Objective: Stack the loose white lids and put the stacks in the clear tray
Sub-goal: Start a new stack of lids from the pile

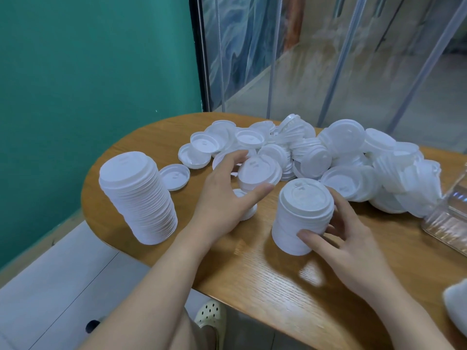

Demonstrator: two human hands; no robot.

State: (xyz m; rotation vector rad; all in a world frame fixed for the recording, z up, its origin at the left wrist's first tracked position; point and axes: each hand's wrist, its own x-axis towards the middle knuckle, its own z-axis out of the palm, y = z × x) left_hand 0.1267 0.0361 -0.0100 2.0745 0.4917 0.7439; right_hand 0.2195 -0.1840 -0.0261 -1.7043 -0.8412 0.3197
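- The wooden table (278, 286) has a rounded left end; bare wood shows along its near edge, in front of both hands.
- A tall stack (137, 198) stands near that left end, apart from the loose lids (328, 157) heaped across the far side.
- The clear tray (452, 218) sits at the right edge.
- The right hand (351, 243) curls round a shorter stack (302, 218).
- The left hand (222, 195), fingers spread, holds a small stack of lids (257, 173) between thumb and fingers.
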